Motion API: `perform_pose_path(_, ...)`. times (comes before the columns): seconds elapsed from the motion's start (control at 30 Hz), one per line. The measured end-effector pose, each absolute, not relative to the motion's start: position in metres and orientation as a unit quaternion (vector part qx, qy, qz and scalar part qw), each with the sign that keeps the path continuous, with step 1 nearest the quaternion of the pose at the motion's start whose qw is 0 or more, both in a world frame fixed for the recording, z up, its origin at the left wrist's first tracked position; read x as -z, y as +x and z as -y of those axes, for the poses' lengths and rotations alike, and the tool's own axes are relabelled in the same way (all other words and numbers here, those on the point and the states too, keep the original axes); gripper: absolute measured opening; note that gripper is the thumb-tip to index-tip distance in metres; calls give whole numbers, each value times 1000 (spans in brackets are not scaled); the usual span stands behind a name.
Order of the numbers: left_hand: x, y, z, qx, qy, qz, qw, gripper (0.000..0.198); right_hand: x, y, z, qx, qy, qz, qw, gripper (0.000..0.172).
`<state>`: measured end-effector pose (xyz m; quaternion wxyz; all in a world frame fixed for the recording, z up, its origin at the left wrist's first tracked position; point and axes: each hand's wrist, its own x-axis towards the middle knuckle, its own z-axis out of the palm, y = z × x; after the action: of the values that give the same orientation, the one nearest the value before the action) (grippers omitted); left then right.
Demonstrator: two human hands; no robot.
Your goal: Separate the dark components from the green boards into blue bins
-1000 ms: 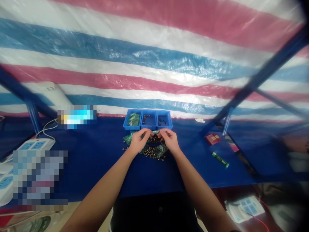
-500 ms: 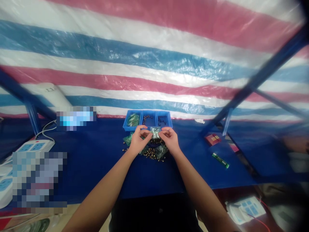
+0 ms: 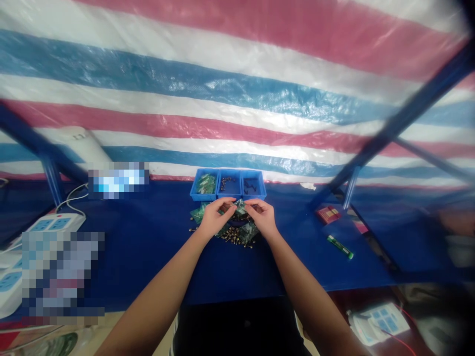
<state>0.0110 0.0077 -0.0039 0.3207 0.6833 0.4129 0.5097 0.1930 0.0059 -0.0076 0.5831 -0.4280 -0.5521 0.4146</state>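
Observation:
Between both hands is a small clear plastic bag, pinched at its two sides. My left hand grips its left edge with thumb and fingers together. On the other edge my right hand closes in the same way. What the bag contains is too small to make out. Just below the hands lies a heap of small brass-coloured screws. Dark clear bags rest on the heap's right side, and green packets lie left of it, partly behind my left hand.
Behind the hands stands a blue three-compartment tray with green packets, brass-coloured pieces and dark screws. A red box and a green tube lie to the right. Power strips sit at the left, and a blue frame post rises at right.
The bag has gone from spread flat and shiny to tilted and narrower between my fingers. Both hands have shifted slightly down and stay on its edges.

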Motion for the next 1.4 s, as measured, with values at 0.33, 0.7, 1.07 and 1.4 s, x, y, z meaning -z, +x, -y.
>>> perform_pose_path(0.33,4,14,-8,-475,726,-405,291,25,6,191,-5,-389,-433,556,594,22)
perform_pose_path(0.7,8,2,-13,-514,650,-470,305,26,11,192,-10,-428,-457,537,565,24)
perform_pose_path(1.07,8,9,-10,-513,631,-445,374,27,11,194,-9,-445,-465,529,554,26)
perform_pose_path(1.4,8,5,-8,-537,657,-449,282,25,6,193,-7,-492,-436,498,566,24)
